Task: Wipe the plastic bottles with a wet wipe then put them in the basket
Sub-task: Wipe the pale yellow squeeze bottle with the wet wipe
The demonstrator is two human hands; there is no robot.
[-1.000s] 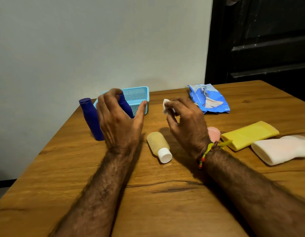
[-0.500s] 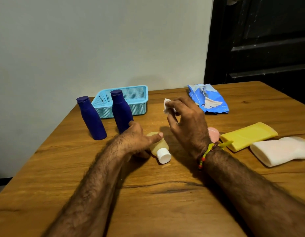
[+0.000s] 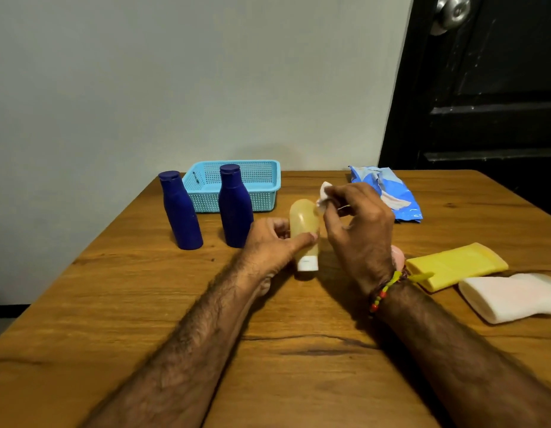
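Lifted off the table since a moment ago, the small tan bottle [image 3: 304, 225] now stands nearly upright, white cap [image 3: 307, 262] down, where it lay on its side before. His left hand [image 3: 272, 244] grips it round the lower body, thumb across the front. His right hand [image 3: 359, 230] pinches a crumpled white wet wipe [image 3: 323, 196] between fingertips and thumb, pressing it against the bottle's upper end. Just beyond the left hand stand two dark blue bottles [image 3: 235, 208] [image 3: 180, 213], upright, in front of the light blue basket [image 3: 261, 193], which holds no bottle. Behind the right hand lies the blue wipes packet [image 3: 394, 196]. Off to the right a yellow bottle [image 3: 456, 264] and a white bottle [image 3: 511, 296] lie flat on the wooden table [image 3: 298, 381], with something pink [image 3: 399, 256] mostly hidden by his wrist
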